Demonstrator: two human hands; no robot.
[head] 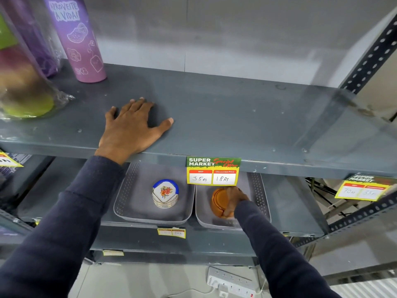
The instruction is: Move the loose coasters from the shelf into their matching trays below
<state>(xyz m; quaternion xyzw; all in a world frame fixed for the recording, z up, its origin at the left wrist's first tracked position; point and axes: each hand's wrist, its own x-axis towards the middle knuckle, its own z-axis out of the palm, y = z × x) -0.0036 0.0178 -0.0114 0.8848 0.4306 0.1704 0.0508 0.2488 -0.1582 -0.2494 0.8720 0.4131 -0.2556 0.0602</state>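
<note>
My left hand (131,127) lies flat and spread on the grey upper shelf (236,117), holding nothing. No loose coaster shows on that shelf. Below it, two grey perforated trays sit side by side. The left tray (129,203) holds a stack of white patterned coasters (165,193) with a blue rim on top. In the right tray (261,198) lies a stack of round amber coasters (219,203), and my right hand (235,201) grips its right side with fingers curled around it.
A purple tumbler (79,39) and wrapped cups (23,82) stand at the shelf's back left. A price tag (213,171) hangs from the shelf edge over the right tray. A perforated upright (369,57) rises at right. A power strip (231,282) lies on the floor.
</note>
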